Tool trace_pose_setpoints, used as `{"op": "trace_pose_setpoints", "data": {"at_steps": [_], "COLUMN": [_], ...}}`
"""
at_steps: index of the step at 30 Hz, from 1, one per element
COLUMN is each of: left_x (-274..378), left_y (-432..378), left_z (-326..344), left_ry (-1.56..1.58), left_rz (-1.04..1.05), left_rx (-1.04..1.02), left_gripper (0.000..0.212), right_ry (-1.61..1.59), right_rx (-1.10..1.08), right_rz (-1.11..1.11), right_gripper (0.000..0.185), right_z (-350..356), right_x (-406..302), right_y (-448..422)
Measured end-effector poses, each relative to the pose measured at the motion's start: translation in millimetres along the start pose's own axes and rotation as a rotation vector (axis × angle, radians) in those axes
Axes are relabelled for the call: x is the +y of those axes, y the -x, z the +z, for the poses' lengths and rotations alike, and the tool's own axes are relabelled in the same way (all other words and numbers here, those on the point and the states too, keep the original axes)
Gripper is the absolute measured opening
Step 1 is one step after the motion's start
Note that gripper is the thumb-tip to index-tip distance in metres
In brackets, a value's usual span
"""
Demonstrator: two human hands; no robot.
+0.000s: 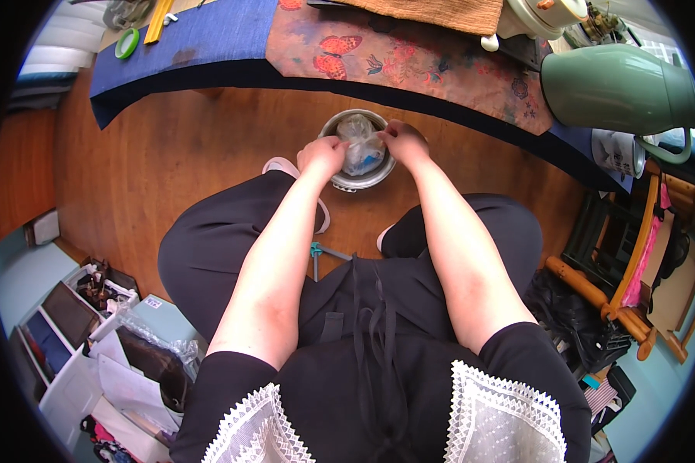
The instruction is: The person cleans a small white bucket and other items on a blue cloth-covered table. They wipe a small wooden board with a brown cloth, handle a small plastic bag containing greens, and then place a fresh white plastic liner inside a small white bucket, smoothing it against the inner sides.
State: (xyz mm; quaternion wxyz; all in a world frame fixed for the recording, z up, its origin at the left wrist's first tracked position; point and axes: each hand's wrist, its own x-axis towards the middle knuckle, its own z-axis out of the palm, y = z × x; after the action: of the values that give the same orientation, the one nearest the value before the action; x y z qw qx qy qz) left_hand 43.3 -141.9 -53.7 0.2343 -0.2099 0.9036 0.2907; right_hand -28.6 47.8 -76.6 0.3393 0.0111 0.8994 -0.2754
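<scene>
A round metal pot [370, 180] stands on the wooden floor between the person's feet. Inside it lies a translucent plastic bag [360, 142] with something blue showing through its lower part. My left hand [322, 156] is at the pot's left side, its fingertips pinching the left edge of the bag. From the right, my right hand [404, 140] reaches over the rim, thumb and finger closed on the bag's upper right edge. What else the bag holds cannot be made out.
Ahead is a table with a blue cloth [220, 37], a butterfly-patterned runner [405, 63] and a green thermos jug [608, 89]. Storage boxes [75, 370] stand at the lower left. A wooden chair frame [631, 254] lies at the right.
</scene>
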Motion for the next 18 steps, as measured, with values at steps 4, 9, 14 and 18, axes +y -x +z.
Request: {"op": "trace_pose_setpoints", "data": {"at_steps": [4,9,14,18], "left_x": [-3.6,-10.7,-14.6,-17.2], "left_y": [0.9,0.8,1.9,2.4], "left_z": [-0.8,-0.5,2.3,0.0], "left_ry": [-0.060,-0.170,-0.192,-0.211], "left_rz": [-0.012,0.058,0.105,0.084], "left_rx": [-0.006,0.077,0.144,0.139], "left_gripper": [0.036,0.030,0.027,0.028], "right_ry": [0.060,0.079,0.146,0.272], "right_rx": [0.003,0.014,0.034,0.090], "right_rz": [0.009,0.012,-0.011,-0.081], "right_gripper": [0.025,0.025,0.023,0.025], "right_z": [1.3,3.8,3.9,3.7], "right_x": [0.9,5.1,5.9,3.8], "right_y": [-0.1,-0.5,1.3,7.0]}}
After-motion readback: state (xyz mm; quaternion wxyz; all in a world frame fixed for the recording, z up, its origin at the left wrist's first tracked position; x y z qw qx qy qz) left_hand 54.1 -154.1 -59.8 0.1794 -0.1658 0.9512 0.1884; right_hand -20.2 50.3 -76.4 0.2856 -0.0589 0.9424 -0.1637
